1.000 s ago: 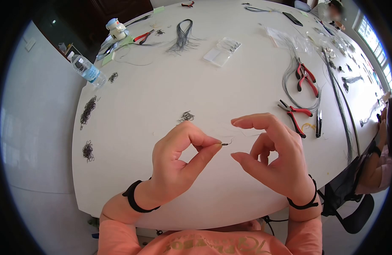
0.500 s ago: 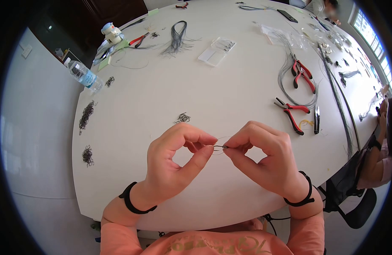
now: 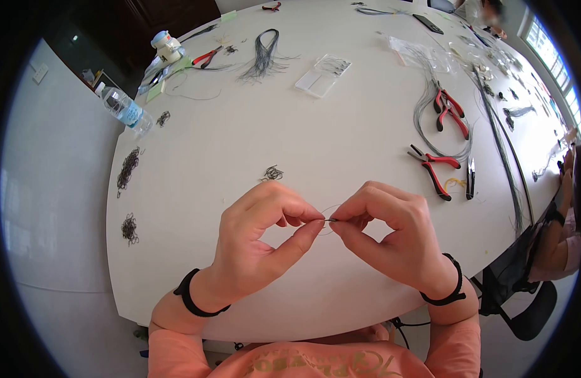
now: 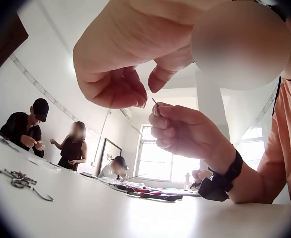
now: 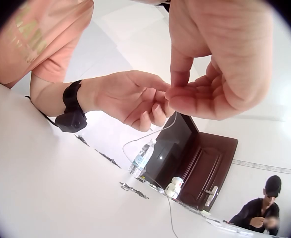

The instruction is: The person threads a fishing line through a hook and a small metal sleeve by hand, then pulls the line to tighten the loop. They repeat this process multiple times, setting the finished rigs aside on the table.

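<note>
In the head view my left hand (image 3: pixel 256 236) and right hand (image 3: pixel 394 233) meet fingertip to fingertip above the near part of the table. Thumb and forefinger of each pinch a small dark fish hook (image 3: pixel 330 220), mostly hidden by the fingertips. The left wrist view shows the hook's thin dark end (image 4: pixel 155 102) rising from the right fingertips. A fine line (image 5: pixel 127 144) loops out below the hands in the right wrist view. Just beyond the left hand lies a small pile of hooks (image 3: pixel 273 172).
Two more piles of hooks (image 3: pixel 129 170) lie along the table's left edge, below a water bottle (image 3: pixel 124 108). Red-handled pliers (image 3: pixel 436 171) and nippers (image 3: pixel 470 178) are to the right. Farther back are a clear plastic box (image 3: pixel 323 75) and a bundle of line (image 3: pixel 262 57).
My right hand, spread beside the hook a second ago, has come in and now pinches it with the left. The fingertips have drawn closer together over the last half second.
</note>
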The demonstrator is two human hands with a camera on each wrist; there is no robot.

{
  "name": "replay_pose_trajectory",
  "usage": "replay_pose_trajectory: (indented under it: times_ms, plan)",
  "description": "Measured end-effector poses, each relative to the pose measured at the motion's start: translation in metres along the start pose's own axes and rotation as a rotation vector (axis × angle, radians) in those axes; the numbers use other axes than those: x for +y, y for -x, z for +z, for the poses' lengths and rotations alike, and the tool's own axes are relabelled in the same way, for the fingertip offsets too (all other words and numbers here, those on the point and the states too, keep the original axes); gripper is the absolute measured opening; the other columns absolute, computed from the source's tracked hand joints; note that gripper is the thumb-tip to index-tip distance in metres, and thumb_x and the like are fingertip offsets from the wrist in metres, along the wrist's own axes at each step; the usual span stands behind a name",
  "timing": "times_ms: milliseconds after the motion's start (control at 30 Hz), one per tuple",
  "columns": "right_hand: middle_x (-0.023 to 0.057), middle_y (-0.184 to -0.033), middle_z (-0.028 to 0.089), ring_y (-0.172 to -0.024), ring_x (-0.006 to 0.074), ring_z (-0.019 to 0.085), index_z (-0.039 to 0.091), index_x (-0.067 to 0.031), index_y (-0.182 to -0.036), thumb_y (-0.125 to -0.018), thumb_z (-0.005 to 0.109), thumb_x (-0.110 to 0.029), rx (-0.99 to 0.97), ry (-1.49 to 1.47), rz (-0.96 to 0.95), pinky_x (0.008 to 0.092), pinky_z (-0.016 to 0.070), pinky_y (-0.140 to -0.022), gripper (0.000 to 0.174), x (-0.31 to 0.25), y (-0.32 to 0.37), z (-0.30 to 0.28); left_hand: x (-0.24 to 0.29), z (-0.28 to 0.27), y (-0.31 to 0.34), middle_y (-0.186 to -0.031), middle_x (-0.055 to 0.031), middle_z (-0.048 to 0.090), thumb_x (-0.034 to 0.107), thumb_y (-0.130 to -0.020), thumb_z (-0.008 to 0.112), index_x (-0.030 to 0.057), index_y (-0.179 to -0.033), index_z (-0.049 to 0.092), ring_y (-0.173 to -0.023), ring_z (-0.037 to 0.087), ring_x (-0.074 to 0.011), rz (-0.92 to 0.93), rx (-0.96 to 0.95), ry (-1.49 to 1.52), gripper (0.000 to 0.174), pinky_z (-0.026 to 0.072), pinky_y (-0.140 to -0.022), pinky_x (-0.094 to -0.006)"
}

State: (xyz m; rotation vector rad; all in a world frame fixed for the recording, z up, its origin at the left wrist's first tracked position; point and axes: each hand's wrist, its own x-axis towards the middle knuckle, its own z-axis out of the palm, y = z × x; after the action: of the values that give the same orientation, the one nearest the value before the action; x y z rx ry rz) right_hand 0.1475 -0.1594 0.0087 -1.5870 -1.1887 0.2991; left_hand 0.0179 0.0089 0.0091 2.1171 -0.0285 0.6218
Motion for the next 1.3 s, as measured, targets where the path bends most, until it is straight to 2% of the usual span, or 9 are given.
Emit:
replay_pose_trajectory:
  times_ms: [100,167,233,367,567,633,933,1033,1300]
  plan:
    - [0.0065,-0.078,0.066,-0.068,0.0143,0.066,0.068,0.0016,-0.087,-0.078,0.073,0.008,-0.004,0.002,0.017,0.0250,0.0525,-0.062,0.012,0.0004,0.0003,0.0013,-0.0027,0.0001,0.0015,-0.084,-0.0039,0.064,-0.001,-0.086,0.070,0.0028,-0.088,0.064,-0.075,0.055,-0.0116,-0.049,-0.026,-0.004,0.008,0.0447,-0.068,-0.0257]
    - [0.0065,-0.079,0.067,-0.068,0.0144,0.066,0.068,0.0014,-0.087,-0.078,0.073,0.008,-0.007,0.006,0.017,0.0251,0.0525,-0.062,0.012,0.0016,-0.0002,0.0025,-0.0053,0.0018,0.0019,-0.082,-0.0023,0.066,0.002,-0.085,0.072,0.0046,-0.089,0.065,-0.070,0.060,-0.0129,-0.068,-0.011,0.049,0.009,0.0433,-0.060,-0.0272]
    - [0.0065,-0.078,0.064,-0.067,0.0160,0.068,0.065,-0.0013,-0.089,-0.081,0.070,0.003,0.037,0.011,-0.035,0.0281,0.0530,-0.057,0.011,0.0023,-0.0013,0.0045,-0.0051,0.0027,0.0019,-0.082,-0.0023,0.066,0.002,-0.085,0.072,0.0047,-0.088,0.065,-0.070,0.060,-0.0130,-0.062,-0.002,0.041,0.009,0.0434,-0.060,-0.0273]
    - [0.0069,-0.078,0.067,-0.067,0.0136,0.066,0.069,0.0002,-0.089,-0.078,0.071,0.008,0.007,-0.003,-0.018,0.0248,0.0515,-0.061,0.013,-0.0001,-0.0014,0.0016,-0.0033,0.0038,0.0027,-0.081,-0.0024,0.065,0.002,-0.086,0.072,0.0048,-0.088,0.064,-0.069,0.059,-0.0132,-0.048,0.007,0.006,0.009,0.0435,-0.060,-0.0274]
    - [0.0062,-0.074,0.066,-0.062,0.0132,0.064,0.069,-0.0008,-0.087,-0.076,0.072,0.008,0.006,0.045,-0.069,0.0253,0.0480,-0.055,0.014,-0.0010,-0.0013,0.0016,0.0020,0.0060,0.0036,-0.081,-0.0052,0.062,-0.004,-0.087,0.070,0.0018,-0.085,0.060,-0.070,0.055,-0.0124,-0.046,0.002,0.006,0.011,0.0454,-0.065,-0.0255]
    - [0.0034,-0.074,0.064,-0.066,0.0151,0.066,0.067,-0.0053,-0.089,-0.081,0.071,0.001,-0.001,0.075,-0.095,0.0267,0.0495,-0.049,0.010,0.0005,-0.0009,0.0015,0.0024,0.0064,0.0044,-0.081,-0.0055,0.062,-0.004,-0.087,0.070,0.0015,-0.086,0.060,-0.070,0.055,-0.0127,-0.036,0.008,0.012,0.011,0.0455,-0.065,-0.0257]
    - [0.0054,-0.076,0.062,-0.064,0.0153,0.064,0.065,-0.0020,-0.089,-0.081,0.071,0.003,0.027,0.038,-0.066,0.0276,0.0518,-0.058,0.011,0.0007,-0.0005,0.0033,-0.0021,0.0061,0.0029,-0.080,-0.0065,0.064,-0.005,-0.086,0.071,0.0009,-0.087,0.063,-0.069,0.058,-0.0158,0.002,0.057,0.016,0.010,0.0481,-0.062,-0.0279]
    - [0.0057,-0.075,0.065,-0.064,0.0131,0.064,0.068,0.0001,-0.088,-0.077,0.072,0.008,0.033,0.038,-0.076,0.0247,0.0495,-0.059,0.014,0.0009,-0.0009,0.0030,-0.0015,0.0059,0.0031,-0.080,-0.0064,0.064,-0.005,-0.086,0.071,0.0009,-0.087,0.063,-0.068,0.058,-0.0157,0.011,0.061,0.013,0.010,0.0480,-0.062,-0.0279]
    - [0.0059,-0.073,0.064,-0.062,0.0131,0.063,0.069,0.0000,-0.086,-0.075,0.072,0.009,0.015,0.062,-0.081,0.0254,0.0484,-0.057,0.015,-0.0020,-0.0013,0.0020,-0.0011,0.0073,0.0036,-0.080,-0.0063,0.064,-0.006,-0.085,0.072,0.0011,-0.086,0.062,-0.068,0.058,-0.0163,0.017,0.054,-0.001,0.011,0.0476,-0.061,-0.0281]
